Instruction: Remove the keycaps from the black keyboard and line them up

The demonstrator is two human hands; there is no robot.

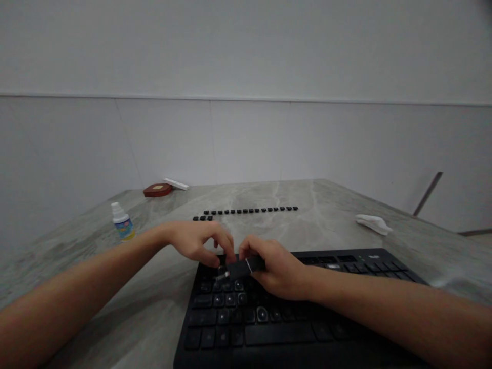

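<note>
A black keyboard [277,335] lies in front of me, with pale round spots showing at several key positions on its left side. My right hand [274,266] is closed around a dark, flat-bodied tool [240,268] with a thin white stripe and a pale tip pointing down-left over the keys. My left hand [202,243] is bent over the upper left of the keyboard, thumb and forefinger curled in a pinch beside the tool's front end. What lies between those fingertips is too small and dark to make out.
Black keycaps [251,210] stand in a long row beyond the keyboard, with a few more keycaps [202,218] before its left end. A white-capped bottle [123,224], reddish-brown case [157,190] and white strip [176,184] are left. A crumpled white cloth [373,224] lies right.
</note>
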